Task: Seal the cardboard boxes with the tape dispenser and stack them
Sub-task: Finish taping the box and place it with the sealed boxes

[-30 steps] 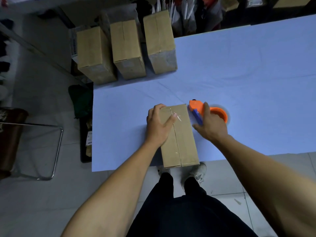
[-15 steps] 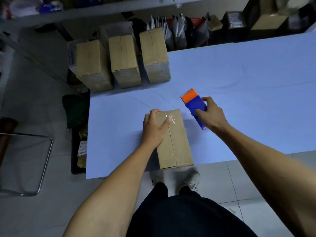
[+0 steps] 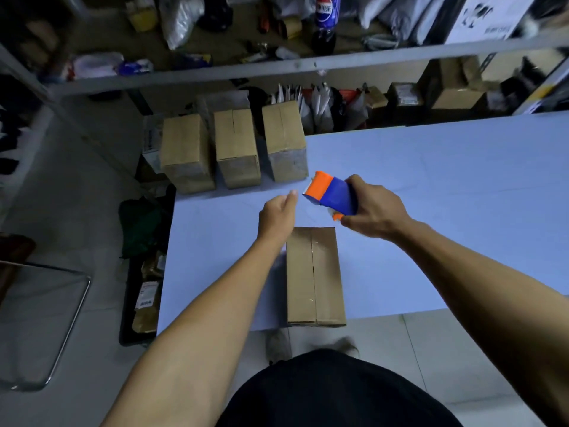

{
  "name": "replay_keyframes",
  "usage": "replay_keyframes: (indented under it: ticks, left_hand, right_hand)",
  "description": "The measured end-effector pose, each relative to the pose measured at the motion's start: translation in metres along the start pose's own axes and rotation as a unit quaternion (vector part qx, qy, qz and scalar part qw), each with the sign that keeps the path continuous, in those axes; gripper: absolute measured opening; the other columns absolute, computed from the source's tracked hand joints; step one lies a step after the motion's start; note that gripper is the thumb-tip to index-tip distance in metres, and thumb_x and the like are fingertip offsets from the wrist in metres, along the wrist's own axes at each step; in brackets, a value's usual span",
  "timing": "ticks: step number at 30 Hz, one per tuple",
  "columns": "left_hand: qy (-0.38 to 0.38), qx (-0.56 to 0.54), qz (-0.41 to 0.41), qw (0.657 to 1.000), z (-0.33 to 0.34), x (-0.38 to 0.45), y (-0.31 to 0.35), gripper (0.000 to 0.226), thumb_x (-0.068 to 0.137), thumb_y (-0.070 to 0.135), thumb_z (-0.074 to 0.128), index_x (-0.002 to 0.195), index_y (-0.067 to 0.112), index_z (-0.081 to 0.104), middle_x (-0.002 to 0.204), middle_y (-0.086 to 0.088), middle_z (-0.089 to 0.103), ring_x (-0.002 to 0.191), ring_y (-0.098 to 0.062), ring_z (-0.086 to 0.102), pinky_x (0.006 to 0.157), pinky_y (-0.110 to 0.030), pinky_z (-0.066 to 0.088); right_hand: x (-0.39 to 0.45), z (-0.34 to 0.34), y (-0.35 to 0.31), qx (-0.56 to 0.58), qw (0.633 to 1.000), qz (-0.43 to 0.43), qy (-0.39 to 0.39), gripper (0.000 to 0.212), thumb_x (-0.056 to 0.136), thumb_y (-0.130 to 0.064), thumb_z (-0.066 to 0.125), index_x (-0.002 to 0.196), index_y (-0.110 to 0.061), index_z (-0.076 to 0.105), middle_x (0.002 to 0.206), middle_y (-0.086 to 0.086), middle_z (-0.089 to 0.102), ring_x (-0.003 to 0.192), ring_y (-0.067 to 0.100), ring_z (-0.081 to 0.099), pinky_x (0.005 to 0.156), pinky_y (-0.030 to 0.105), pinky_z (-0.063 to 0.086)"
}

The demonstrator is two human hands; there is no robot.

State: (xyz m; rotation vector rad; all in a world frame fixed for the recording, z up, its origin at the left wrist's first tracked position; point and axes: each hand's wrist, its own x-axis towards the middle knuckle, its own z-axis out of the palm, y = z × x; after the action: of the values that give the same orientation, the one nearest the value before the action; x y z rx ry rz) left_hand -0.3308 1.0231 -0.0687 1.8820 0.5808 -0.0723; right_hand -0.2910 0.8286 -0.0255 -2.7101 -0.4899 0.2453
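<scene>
Your right hand [image 3: 374, 211] grips the orange-and-blue plastic tape dispenser [image 3: 331, 192], raised above the pale blue desk [image 3: 446, 211]. Your left hand [image 3: 277, 215] hovers empty, fingers loosely curled, beside it. The brown cardboard box [image 3: 314, 275] at the desk's near edge looks taped along its seam. Three similar boxes [image 3: 235, 152] stand in a row at the far corner, none stacked; stacking remains.

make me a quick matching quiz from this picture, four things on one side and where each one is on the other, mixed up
Things:
1. tape dispenser
2. near box
3. three boxes
4. cola bottle

Places:
A. on the shelf
B. in a row at the table's far left corner
C. in the right hand
D. at the table's near edge

Pairs: 1-C, 2-D, 3-B, 4-A
</scene>
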Motion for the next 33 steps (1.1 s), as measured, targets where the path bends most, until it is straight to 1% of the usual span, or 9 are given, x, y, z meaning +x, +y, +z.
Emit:
replay_keyframes:
  ticks: [3,6,9,13,17,19,21,24,33]
  left_hand:
    - [-0.082,-0.163,-0.067,0.981,-0.004,0.009,0.036,0.031,0.103,0.044,0.047,0.095,0.019,0.063,0.099,-0.005,0.069,0.088,-0.018,0.066,0.078,-0.033,0.050]
    - [-0.124,-0.194,-0.096,0.968,-0.007,0.015,0.055,0.022,0.103,0.036,0.054,0.098,0.016,0.060,0.095,-0.007,0.066,0.082,-0.018,0.065,0.071,-0.029,0.052]
    - [-0.139,-0.202,-0.101,0.964,-0.009,0.021,0.059,0.018,0.100,0.030,0.059,0.101,0.012,0.062,0.091,-0.007,0.066,0.077,-0.017,0.064,0.067,-0.029,0.052]
    - [-0.163,-0.208,-0.108,0.958,-0.009,0.023,0.057,0.017,0.098,0.025,0.063,0.104,0.008,0.064,0.088,-0.008,0.066,0.074,-0.017,0.063,0.068,-0.029,0.053]
    - [-0.177,-0.205,-0.119,0.955,-0.010,0.021,0.052,0.012,0.097,0.021,0.065,0.097,0.009,0.066,0.084,-0.008,0.067,0.075,-0.017,0.063,0.069,-0.028,0.054]
    - [-0.167,-0.207,-0.118,0.957,-0.008,0.020,0.049,0.011,0.097,0.018,0.065,0.100,0.007,0.065,0.082,-0.007,0.067,0.074,-0.016,0.063,0.067,-0.026,0.054]
    - [-0.150,-0.199,-0.108,0.962,-0.006,0.020,0.048,0.012,0.097,0.013,0.063,0.106,0.006,0.064,0.082,-0.008,0.067,0.073,-0.015,0.063,0.063,-0.024,0.054]
    - [-0.147,-0.176,-0.095,0.969,-0.005,0.018,0.046,0.016,0.097,0.010,0.063,0.111,0.002,0.064,0.083,-0.008,0.068,0.071,-0.015,0.063,0.059,-0.023,0.055]
    - [-0.140,-0.165,-0.128,0.968,-0.003,0.006,0.032,0.019,0.095,0.004,0.063,0.112,-0.003,0.065,0.085,-0.013,0.069,0.070,-0.017,0.065,0.054,-0.024,0.056]
  right_hand:
    - [0.003,-0.012,-0.003,-0.005,0.999,-0.036,0.006,0.045,0.080,-0.040,0.073,0.110,-0.023,0.044,0.094,-0.002,0.062,0.077,0.027,0.055,0.062,0.034,0.044]
    - [0.003,-0.019,-0.002,0.002,0.999,-0.050,0.016,0.045,0.080,-0.040,0.075,0.110,-0.025,0.044,0.095,-0.004,0.062,0.077,0.025,0.055,0.060,0.031,0.040]
    - [0.000,-0.023,0.002,0.015,0.998,-0.052,0.021,0.044,0.080,-0.041,0.075,0.109,-0.026,0.045,0.093,-0.005,0.061,0.075,0.021,0.055,0.056,0.027,0.037]
    - [-0.003,-0.025,0.007,0.011,0.998,-0.059,0.016,0.044,0.081,-0.049,0.074,0.106,-0.027,0.045,0.089,-0.007,0.058,0.070,0.007,0.053,0.054,0.024,0.034]
    - [-0.004,-0.029,0.008,-0.131,0.986,-0.100,0.005,0.051,0.083,-0.063,0.066,0.104,-0.025,0.040,0.091,-0.005,0.058,0.072,0.023,0.053,0.058,0.029,0.034]
    - [-0.004,-0.031,0.008,-0.164,0.980,-0.109,0.008,0.054,0.083,-0.067,0.062,0.104,-0.024,0.037,0.086,-0.003,0.058,0.069,0.026,0.052,0.058,0.030,0.036]
    - [-0.005,-0.030,0.008,-0.141,0.983,-0.118,0.005,0.056,0.085,-0.067,0.061,0.111,-0.023,0.038,0.089,-0.001,0.059,0.070,0.028,0.054,0.060,0.032,0.040]
    - [-0.007,-0.028,0.010,-0.089,0.988,-0.127,-0.013,0.066,0.087,-0.063,0.061,0.135,-0.026,0.034,0.109,0.001,0.058,0.082,0.028,0.057,0.068,0.034,0.044]
    - [-0.012,-0.015,0.009,-0.088,0.987,-0.132,-0.021,0.072,0.090,-0.053,0.058,0.149,-0.027,0.026,0.113,0.006,0.056,0.090,0.029,0.058,0.075,0.035,0.047]
